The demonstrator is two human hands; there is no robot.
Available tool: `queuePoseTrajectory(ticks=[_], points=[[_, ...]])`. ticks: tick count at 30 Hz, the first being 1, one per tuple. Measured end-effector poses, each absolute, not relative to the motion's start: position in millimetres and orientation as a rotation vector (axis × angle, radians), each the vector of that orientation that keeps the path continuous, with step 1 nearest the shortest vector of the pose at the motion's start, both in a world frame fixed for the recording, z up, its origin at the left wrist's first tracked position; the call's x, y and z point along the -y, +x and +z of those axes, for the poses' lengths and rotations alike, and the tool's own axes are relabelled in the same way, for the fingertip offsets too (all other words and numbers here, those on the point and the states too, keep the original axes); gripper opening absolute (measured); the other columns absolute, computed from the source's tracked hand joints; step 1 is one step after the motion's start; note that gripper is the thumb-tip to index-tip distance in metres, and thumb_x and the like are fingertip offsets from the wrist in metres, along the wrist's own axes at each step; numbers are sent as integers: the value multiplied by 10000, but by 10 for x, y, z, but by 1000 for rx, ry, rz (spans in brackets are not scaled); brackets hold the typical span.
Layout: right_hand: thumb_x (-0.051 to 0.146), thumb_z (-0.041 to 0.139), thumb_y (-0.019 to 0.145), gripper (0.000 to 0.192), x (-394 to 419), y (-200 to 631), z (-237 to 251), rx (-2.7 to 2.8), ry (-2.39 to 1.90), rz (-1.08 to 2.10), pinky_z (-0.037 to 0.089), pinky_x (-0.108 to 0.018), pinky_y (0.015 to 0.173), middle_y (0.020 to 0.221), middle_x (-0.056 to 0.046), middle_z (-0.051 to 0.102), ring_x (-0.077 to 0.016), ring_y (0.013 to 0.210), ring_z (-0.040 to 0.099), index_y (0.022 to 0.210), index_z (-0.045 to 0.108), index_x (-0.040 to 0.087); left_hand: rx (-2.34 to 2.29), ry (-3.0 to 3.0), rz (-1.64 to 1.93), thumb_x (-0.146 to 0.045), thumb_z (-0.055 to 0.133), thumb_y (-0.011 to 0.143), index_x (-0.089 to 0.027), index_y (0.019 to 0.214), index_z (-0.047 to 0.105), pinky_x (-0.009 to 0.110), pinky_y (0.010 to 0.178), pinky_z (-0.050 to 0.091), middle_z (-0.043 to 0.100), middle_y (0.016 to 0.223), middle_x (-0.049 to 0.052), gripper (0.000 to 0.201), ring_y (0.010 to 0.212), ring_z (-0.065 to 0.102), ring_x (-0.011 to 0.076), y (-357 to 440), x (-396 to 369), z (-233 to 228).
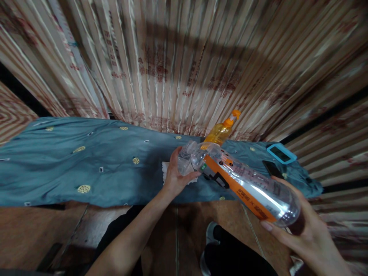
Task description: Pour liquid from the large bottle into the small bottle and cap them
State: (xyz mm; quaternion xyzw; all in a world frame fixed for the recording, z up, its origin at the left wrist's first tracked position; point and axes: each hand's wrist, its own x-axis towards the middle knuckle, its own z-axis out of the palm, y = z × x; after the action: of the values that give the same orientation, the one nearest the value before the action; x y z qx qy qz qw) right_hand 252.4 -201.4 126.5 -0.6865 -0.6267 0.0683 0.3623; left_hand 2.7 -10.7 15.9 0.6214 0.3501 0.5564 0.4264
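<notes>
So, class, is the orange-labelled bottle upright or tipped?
Tipped: the bottle slants, narrow end toward the left hand, base at the right hand.

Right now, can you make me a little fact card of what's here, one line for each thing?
Left hand: gripping a clear plastic piece, maybe a cup
Right hand: holding the bottle near its base
Bottle: clear, orange label, tilted, narrow end toward the left hand
Behind it: yellow pump bottle, orange top
Cover: blue-green cloth, yellow fruit print
Right end: blue-framed gadget, dark flat thing
Backdrop: patterned curtain
</notes>
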Motion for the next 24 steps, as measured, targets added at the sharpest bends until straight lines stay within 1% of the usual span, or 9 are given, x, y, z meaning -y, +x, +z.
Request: queuePoseTrajectory(ticks=[4, 5, 6, 10, 12, 15, 17, 20, 24], points=[[634, 768, 817, 815, 2012, 2504, 1264, 1603, -1794, 133, 485, -539, 1094, 1394, -90, 587, -361, 1250, 599, 1469, 496, 228, -871, 1558, 1377, -579, 877, 670, -250, 1459, 427, 596, 1175, 403, 547, 1458, 145, 967, 1373, 531, 380, 21, 112, 163], [640, 767, 813, 818, 2012, 2494, 1265, 1590, -1791, 123, 484, -553, 1093, 1387, -90, 591, -363, 1242, 604, 1465, 500, 225, -869, 1562, 1382, -588, 871, 674, -251, 1457, 429, 597, 1176, 402, 541, 1464, 144, 960, 1373, 531, 378, 20, 113, 164], [633, 767, 817, 809, 2012, 2485, 1268, 1586, -1792, 126, 486, -547, 1096, 1390, -90, 589, -359, 1240, 605, 1463, 502, 223, -869, 1567, 1389, -595, 867, 675, -246, 1454, 431, 598, 1176, 402, 538, 1466, 145, 958, 1372, 531, 378, 20, 113, 163], [616, 772, 824, 784, 2030, 2476, 1287, 1584, -1786, 133, 496, -445, 1109, 1406, -82, 581, -328, 1258, 600, 1456, 512, 231, -885, 1564, 1392, -609, 874, 660, -238, 1456, 428, 595, 1182, 392, 536, 1467, 153, 985, 1383, 520, 385, 24, 112, 156], [627, 768, 823, 790, 2043, 2487, 1292, 1589, -1797, 137, 483, -459, 1116, 1400, -83, 584, -333, 1262, 597, 1461, 507, 238, -893, 1555, 1377, -624, 876, 651, -241, 1460, 421, 590, 1191, 379, 529, 1478, 157, 1004, 1395, 511, 388, 25, 114, 157], [653, 755, 821, 792, 2055, 2505, 1293, 1590, -1817, 120, 449, -551, 1120, 1399, -95, 583, -367, 1255, 596, 1455, 512, 245, -901, 1548, 1363, -653, 872, 636, -215, 1460, 416, 590, 1194, 375, 527, 1480, 176, 1038, 1400, 507, 396, 23, 119, 176], [663, 753, 818, 802, 2055, 2508, 1297, 1593, -1826, 117, 436, -578, 1118, 1394, -110, 584, -387, 1249, 597, 1453, 514, 235, -898, 1549, 1361, -667, 869, 629, -193, 1452, 421, 586, 1190, 384, 531, 1475, 189, 1050, 1394, 514, 399, 21, 122, 194], [676, 749, 811, 815, 2049, 2491, 1308, 1605, -1824, 91, 449, -567, 1108, 1371, -131, 594, -402, 1229, 607, 1437, 523, 206, -888, 1551, 1364, -667, 868, 631, -197, 1445, 430, 582, 1188, 390, 539, 1473, 185, 1037, 1389, 523, 396, 21, 124, 212], [662, 735, 825, 788, 2044, 2457, 1328, 1601, -1814, 92, 466, -514, 1114, 1380, -129, 589, -399, 1241, 603, 1427, 533, 196, -888, 1545, 1371, -648, 885, 620, -209, 1444, 435, 592, 1190, 383, 541, 1479, 181, 1036, 1393, 520, 398, 26, 121, 209]])
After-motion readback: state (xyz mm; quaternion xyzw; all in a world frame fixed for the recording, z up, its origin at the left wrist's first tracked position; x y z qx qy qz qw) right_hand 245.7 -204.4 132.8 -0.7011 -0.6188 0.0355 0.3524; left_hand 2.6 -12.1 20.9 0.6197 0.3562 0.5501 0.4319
